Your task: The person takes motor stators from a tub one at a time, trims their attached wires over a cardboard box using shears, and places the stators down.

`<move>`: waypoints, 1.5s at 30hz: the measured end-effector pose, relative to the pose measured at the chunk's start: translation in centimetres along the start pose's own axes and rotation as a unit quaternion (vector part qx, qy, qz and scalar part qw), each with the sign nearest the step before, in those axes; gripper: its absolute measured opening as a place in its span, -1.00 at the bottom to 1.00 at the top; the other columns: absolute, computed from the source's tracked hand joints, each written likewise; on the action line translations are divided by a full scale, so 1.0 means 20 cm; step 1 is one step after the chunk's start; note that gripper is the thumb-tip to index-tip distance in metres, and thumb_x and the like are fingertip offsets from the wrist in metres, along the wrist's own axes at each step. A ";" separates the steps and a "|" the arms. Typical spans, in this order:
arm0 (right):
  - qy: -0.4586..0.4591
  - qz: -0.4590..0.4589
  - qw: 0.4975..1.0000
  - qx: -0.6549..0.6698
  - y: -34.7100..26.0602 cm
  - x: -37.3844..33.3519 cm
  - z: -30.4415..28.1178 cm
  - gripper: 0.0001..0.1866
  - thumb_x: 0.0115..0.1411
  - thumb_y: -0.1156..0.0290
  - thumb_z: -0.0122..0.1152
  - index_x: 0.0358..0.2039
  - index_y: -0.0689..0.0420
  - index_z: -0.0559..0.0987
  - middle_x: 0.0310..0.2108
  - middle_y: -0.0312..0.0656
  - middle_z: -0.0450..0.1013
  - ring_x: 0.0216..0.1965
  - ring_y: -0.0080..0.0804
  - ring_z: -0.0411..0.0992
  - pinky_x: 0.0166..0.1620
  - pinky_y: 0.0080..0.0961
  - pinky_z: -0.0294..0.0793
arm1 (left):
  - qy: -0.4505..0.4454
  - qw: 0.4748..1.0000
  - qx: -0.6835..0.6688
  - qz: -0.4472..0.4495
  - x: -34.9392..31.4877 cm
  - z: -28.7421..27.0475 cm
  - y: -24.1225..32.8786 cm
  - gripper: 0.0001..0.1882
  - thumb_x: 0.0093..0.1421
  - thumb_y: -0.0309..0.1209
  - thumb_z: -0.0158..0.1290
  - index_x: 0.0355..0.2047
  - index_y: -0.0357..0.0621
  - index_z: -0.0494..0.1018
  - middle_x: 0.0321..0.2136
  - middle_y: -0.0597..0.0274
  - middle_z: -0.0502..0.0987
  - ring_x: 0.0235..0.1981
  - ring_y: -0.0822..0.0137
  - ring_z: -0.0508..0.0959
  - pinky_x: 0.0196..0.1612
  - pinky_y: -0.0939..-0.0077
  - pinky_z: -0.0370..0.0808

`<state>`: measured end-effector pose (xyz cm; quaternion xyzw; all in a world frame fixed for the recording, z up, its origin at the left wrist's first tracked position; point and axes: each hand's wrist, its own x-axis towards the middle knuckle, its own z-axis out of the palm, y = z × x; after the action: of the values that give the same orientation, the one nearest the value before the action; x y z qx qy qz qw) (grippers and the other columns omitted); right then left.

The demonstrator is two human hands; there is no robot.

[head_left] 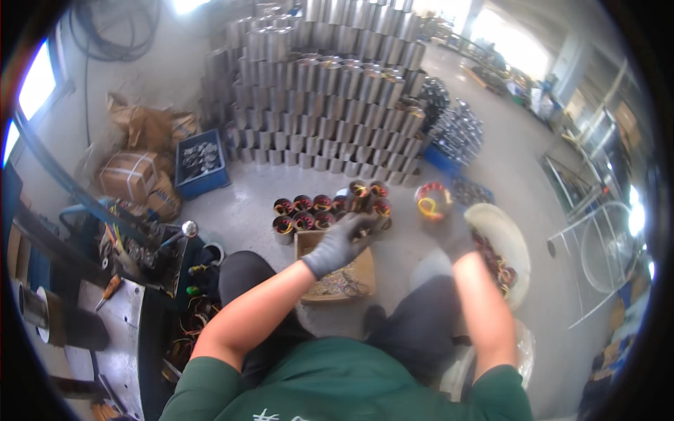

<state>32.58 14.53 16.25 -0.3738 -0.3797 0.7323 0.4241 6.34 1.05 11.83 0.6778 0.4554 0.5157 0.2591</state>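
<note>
My right hand (451, 233), in a grey glove and smeared by motion, holds up a round motor stator (433, 201) with red and yellow wires. My gloved left hand (345, 243) is closed round the lower part of a metal cylinder (360, 195) with coloured wires inside its top. This cylinder stands higher than the wired cylinders (303, 221) grouped on the floor in front of me. Beneath my left wrist is a cardboard box (305, 247) with small loose bits in it.
Tall stacks of bare metal cylinders (316, 105) rise ahead. At the right stands a white tub (518, 245) holding wired parts. A blue crate (203, 184) of metal pieces and a taped carton (130, 175) sit at the left. A metal workbench (133, 333) with a screwdriver (109, 290) is nearer.
</note>
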 end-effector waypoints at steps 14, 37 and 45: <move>-0.016 0.169 0.985 0.012 0.83 0.02 0.43 -0.49 0.06 0.05 0.29 -0.02 0.01 0.47 -0.16 -0.26 0.48 -0.16 -0.44 0.47 -0.17 -0.39 0.53 | 0.097 0.969 0.100 -0.204 -0.07 0.02 -0.38 -0.66 0.12 -0.36 0.13 -0.07 -0.07 0.48 -0.20 0.00 0.53 -0.20 0.01 0.57 -0.12 0.20 0.52; 0.152 0.061 0.971 0.176 0.90 0.18 0.21 -0.71 0.05 0.28 0.27 -0.21 0.05 0.51 -0.30 -0.28 0.50 -0.29 -0.44 0.50 -0.26 -0.48 0.59 | 0.222 0.782 -0.327 -0.483 -0.09 -0.05 -0.58 -0.55 0.13 -0.06 0.09 -0.15 -0.15 0.39 -0.49 0.22 0.47 -0.65 0.51 0.38 -0.57 0.62 0.33; 0.096 0.028 0.992 -0.072 1.05 0.12 0.23 -0.63 0.02 0.40 0.35 -0.16 0.20 0.48 -0.29 -0.27 0.47 -0.31 -0.56 0.44 -0.22 -0.59 0.47 | 0.012 0.857 -0.251 -0.449 -0.15 0.14 -0.55 -0.38 0.16 0.11 0.07 -0.01 -0.16 0.44 -0.23 0.23 0.52 -0.57 0.45 0.41 -0.44 0.51 0.43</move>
<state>20.64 8.21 -0.60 -0.4822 -0.3787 0.6754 0.4097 4.92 3.69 0.50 0.3051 0.5684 0.4485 0.6187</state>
